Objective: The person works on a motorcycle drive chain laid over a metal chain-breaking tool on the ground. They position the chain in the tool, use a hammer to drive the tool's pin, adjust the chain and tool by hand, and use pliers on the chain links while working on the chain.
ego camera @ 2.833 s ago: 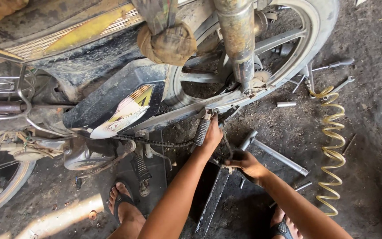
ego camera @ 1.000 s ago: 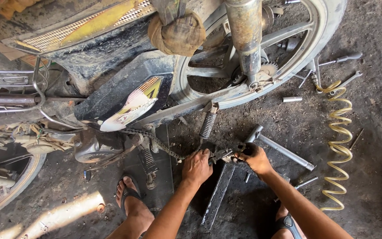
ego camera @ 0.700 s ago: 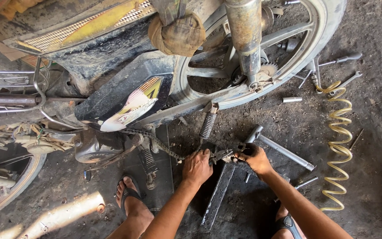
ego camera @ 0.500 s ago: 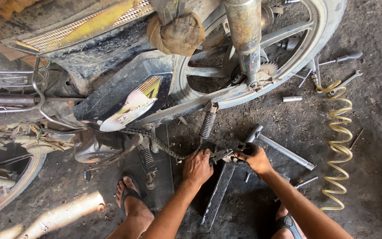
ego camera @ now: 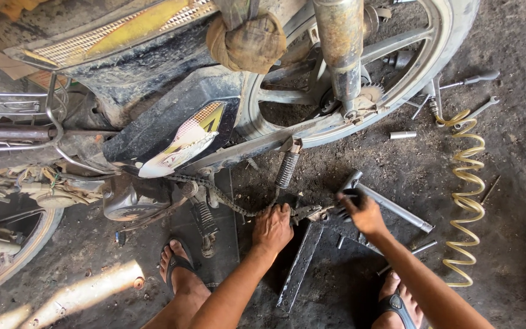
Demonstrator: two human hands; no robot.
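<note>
The drive chain (ego camera: 214, 194) hangs slack off the motorcycle (not refitted, I judge), its end pressed to the dirt floor under the closed left hand (ego camera: 272, 226) while the right hand (ego camera: 365, 213) grips a metal tool (ego camera: 391, 207).

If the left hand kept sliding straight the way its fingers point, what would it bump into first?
Probably the loose drive chain just beyond the left hand, then the ribbed footpeg on the motorcycle. Depth is hard to judge from above.
</note>
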